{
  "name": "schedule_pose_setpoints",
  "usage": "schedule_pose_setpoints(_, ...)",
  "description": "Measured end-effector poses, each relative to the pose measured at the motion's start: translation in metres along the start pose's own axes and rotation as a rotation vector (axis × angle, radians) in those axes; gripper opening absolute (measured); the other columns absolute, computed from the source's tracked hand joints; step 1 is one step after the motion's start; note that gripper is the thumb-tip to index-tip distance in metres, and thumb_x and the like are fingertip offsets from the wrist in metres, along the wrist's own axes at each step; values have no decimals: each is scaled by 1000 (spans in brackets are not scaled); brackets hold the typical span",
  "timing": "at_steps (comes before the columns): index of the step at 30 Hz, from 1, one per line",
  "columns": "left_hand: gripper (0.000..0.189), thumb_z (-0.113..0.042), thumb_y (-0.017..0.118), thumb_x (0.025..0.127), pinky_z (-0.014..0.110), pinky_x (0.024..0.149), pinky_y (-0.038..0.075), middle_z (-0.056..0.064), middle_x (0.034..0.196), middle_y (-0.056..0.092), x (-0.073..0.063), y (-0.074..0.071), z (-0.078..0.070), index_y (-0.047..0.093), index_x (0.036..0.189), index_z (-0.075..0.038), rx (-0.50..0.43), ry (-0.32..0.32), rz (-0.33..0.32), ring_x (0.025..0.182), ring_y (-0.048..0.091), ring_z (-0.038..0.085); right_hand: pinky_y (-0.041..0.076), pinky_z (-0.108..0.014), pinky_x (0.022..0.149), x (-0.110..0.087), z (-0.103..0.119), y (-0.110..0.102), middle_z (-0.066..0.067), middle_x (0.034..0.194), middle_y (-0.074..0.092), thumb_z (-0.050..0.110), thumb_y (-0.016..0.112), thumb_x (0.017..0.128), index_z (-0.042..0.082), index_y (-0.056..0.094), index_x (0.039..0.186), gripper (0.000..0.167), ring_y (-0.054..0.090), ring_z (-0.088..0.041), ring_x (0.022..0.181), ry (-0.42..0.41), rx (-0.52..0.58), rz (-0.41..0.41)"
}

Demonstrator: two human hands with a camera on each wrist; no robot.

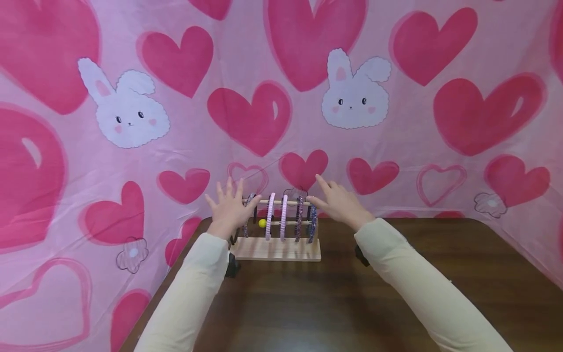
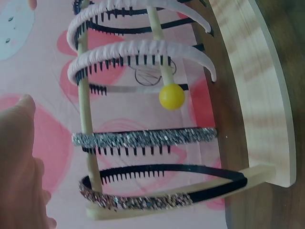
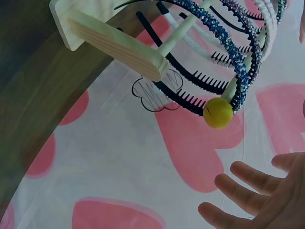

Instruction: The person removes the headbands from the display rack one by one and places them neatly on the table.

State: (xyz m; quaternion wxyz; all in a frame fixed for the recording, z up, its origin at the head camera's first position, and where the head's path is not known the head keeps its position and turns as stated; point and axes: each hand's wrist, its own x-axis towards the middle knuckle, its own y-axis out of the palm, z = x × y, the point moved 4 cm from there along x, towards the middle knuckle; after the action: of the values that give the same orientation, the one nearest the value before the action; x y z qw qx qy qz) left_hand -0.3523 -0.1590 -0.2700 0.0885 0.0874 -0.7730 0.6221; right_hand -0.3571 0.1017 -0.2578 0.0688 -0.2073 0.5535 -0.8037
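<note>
A wooden headband rack (image 1: 276, 249) stands on the table with several headbands hung over its bars. Two pale pleated headbands (image 1: 270, 217) hang mid-bar. Dark glittery ones, including a blue one (image 3: 228, 45), hang at the right end. Toward the left end are a silver one (image 2: 143, 137) and a multicoloured glittery one (image 2: 138, 201). My left hand (image 1: 228, 208) spreads its fingers by the rack's left end. Beside the right end, my right hand (image 1: 340, 201) has its fingers extended and holds nothing. Whether either hand touches the rack is unclear.
Yellow balls cap bar ends, one (image 2: 171, 97) on the lower bar and another (image 3: 218, 113) on the upper bar. The brown table (image 1: 308, 303) extends around the rack. Behind it hangs a pink cloth (image 1: 303, 132) printed with hearts and rabbits.
</note>
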Motion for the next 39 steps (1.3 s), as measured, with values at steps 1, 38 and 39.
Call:
schedule_pose_setpoints(1, 84, -66, 31, 87, 66, 93, -14, 18, 152, -2, -1, 0, 2, 3, 149, -17, 0, -1, -3, 133, -13, 43, 33, -57, 93, 0, 0, 1, -25, 138, 35, 54, 47, 89, 12, 14, 149, 80, 36, -42, 123, 5, 6, 3)
schedule_pose_setpoints(38, 90, -65, 36, 86, 66, 98, 0, 24, 150, 1, -31, 36, 76, 2, 148, -10, -156, -10, 43, 133, -4, 46, 48, -33, 63, -7, -7, 18, -6, 82, 56, 41, 66, 82, 10, 27, 143, 79, 52, -20, 69, 23, 260, -56)
schedule_pose_setpoints(39, 90, -64, 37, 87, 65, 98, 1, 25, 150, 1, -32, 38, 77, 2, 148, -8, -160, -9, 48, 133, -3, 46, 47, -32, 61, -7, -8, 19, -6, 79, 55, 41, 66, 83, 10, 28, 143, 78, 52, -19, 67, 16, 257, -59)
